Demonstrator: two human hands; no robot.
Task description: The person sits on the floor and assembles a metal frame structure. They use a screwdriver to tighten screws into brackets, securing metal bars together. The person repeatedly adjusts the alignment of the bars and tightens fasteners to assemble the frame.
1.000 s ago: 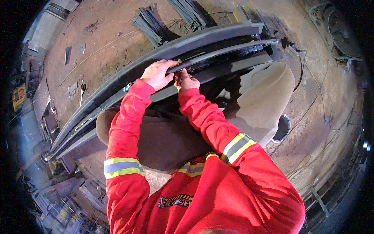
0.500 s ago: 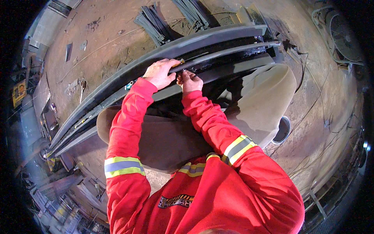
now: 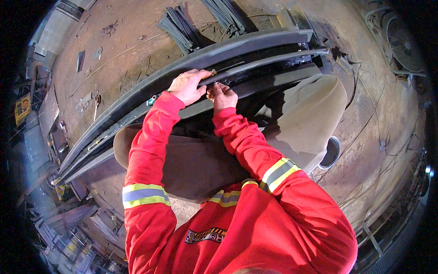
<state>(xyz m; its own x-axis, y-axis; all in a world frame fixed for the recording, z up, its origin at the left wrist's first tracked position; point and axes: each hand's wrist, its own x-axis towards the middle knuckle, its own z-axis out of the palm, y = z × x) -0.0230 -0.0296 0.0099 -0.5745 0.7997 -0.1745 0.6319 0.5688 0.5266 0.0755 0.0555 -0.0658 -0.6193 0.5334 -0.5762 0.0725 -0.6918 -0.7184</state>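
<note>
A long dark steel beam (image 3: 214, 54) with raised edges lies across in front of my knees. Along its channel runs a long grey metal bar (image 3: 269, 58). My left hand (image 3: 186, 86) is closed over this bar, thumb on the near side and fingers over the top. By its index fingertip shows a small yellowish piece (image 3: 214, 72). Just right of it, below the bar, my right hand (image 3: 222, 97) is closed in a pinch; whatever lies between its fingertips is too small to name. A small teal object (image 3: 151, 100) sits in the channel beside my left wrist.
Two bundles of dark metal strips (image 3: 179, 29) lie beyond the beam. A round dark container (image 3: 330, 152) stands by my right knee. Cables (image 3: 375, 107) trail over the floor at right, near a large fan (image 3: 401, 39). Pliers-like tool (image 3: 96, 101) lies at left.
</note>
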